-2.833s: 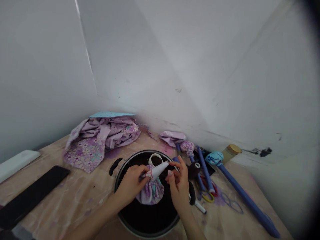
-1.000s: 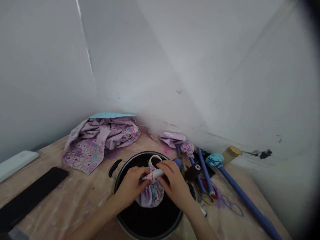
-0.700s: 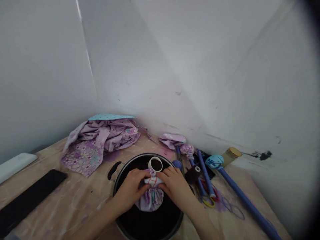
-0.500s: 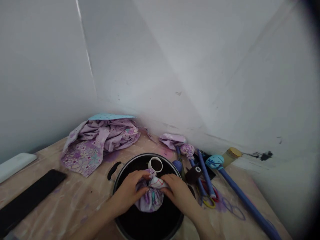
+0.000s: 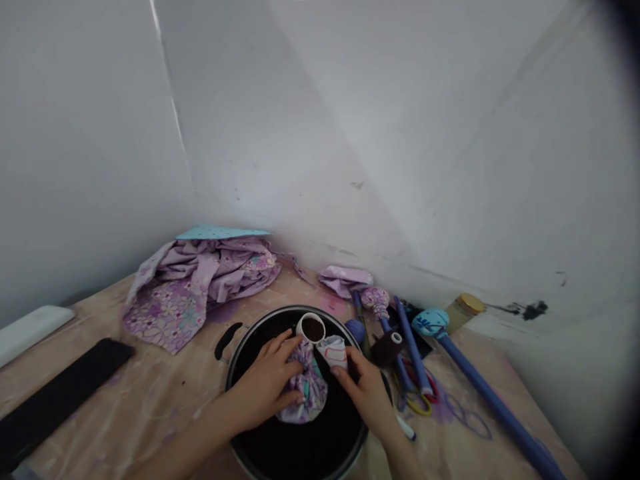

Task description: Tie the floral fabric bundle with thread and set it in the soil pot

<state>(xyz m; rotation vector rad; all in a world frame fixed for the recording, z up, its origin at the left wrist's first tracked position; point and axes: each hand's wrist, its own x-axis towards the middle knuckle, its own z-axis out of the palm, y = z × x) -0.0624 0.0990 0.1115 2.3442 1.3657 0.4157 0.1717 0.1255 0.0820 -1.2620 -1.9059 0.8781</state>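
Note:
A gathered pouch of purple floral cloth [image 5: 305,393] sits over the dark inside of a black pot [image 5: 240,440]. My left hand [image 5: 270,377] grips its bunched neck, with fingers on top and thumb at the near side. To its right, my right hand [image 5: 364,383] pinches a white rolled paper tube with red lines [image 5: 334,351] between thumb and fingers. The tube stands nearly upright, apart from the pouch. Just beyond the pouch, a small white cup [image 5: 311,327] holds dark brown grounds or powder.
Purple floral cloth [image 5: 195,280] lies heaped at the back left. A black phone-like slab [image 5: 65,400] is on the left. To the right are a brown thread spool [image 5: 387,348], scissors [image 5: 419,403], a ball of blue yarn [image 5: 355,330] and a blue stick with a cloth-wrapped head [image 5: 480,380].
The paper tube has come away from the pouch's neck, moving right and tipping upright in my right hand. My left hand stays at the pouch, its fingers shifted over the neck.

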